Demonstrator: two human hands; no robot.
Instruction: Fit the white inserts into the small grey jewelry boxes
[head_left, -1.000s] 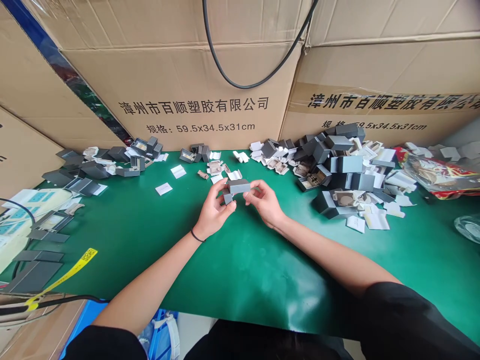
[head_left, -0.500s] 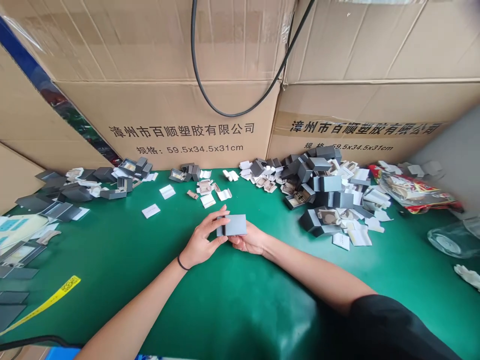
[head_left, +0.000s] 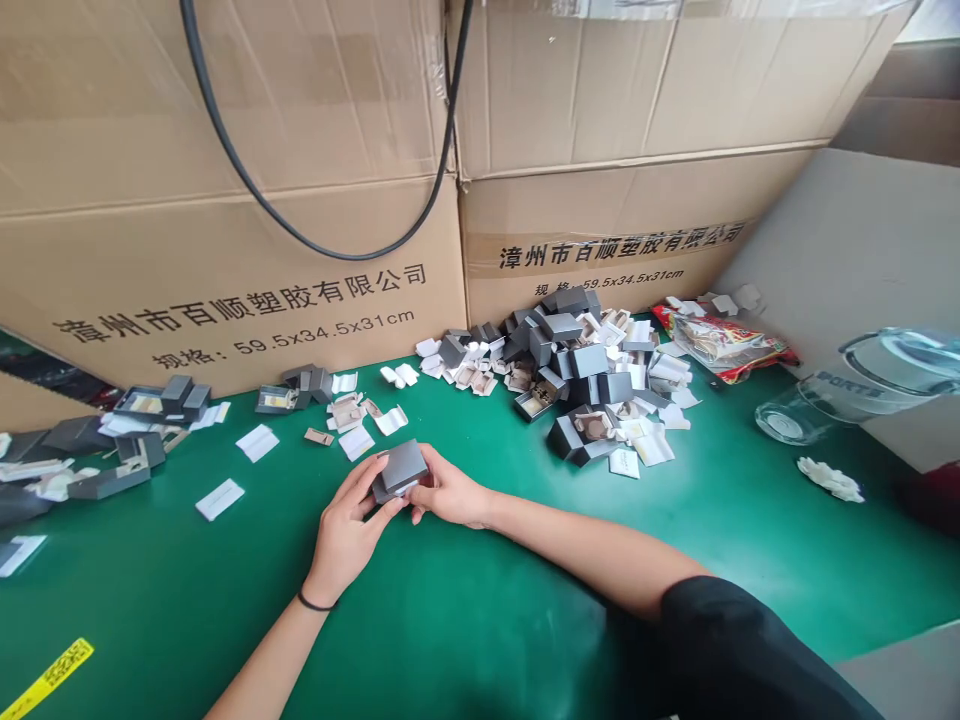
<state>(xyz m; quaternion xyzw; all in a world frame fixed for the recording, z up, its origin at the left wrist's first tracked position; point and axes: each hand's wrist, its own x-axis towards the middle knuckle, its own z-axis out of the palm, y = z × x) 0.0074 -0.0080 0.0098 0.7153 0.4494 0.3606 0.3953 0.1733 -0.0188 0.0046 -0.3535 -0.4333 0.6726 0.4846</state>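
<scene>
Between my two hands is a small dark grey box [head_left: 403, 466], held just above the green tabletop [head_left: 480, 590]. My left hand [head_left: 347, 517] grips its left side, thumb below and fingers at the top edge. My right hand [head_left: 448, 488] holds the right side, with the thumb at the near edge. A strip of white shows under the box's grey top, near the right thumb. The far fingers of my right hand are partly hidden behind the box. White paper pieces [head_left: 356, 442] and a small folded tray [head_left: 346, 411] lie just beyond my left hand.
A heap of grey boxes [head_left: 589, 360] and white inserts stands back right; more grey boxes [head_left: 120, 470] lie left. A red snack bag [head_left: 727, 345], a clear pitcher [head_left: 862, 380] and a crumpled white glove-like item [head_left: 830, 479] are at right. Cardboard cartons [head_left: 300, 230] wall the back, with a hanging black cable [head_left: 330, 250].
The view has swung to the right, so things appear further left. The box is now tilted in my hands, with white showing beneath its top. Both hands still hold it.
</scene>
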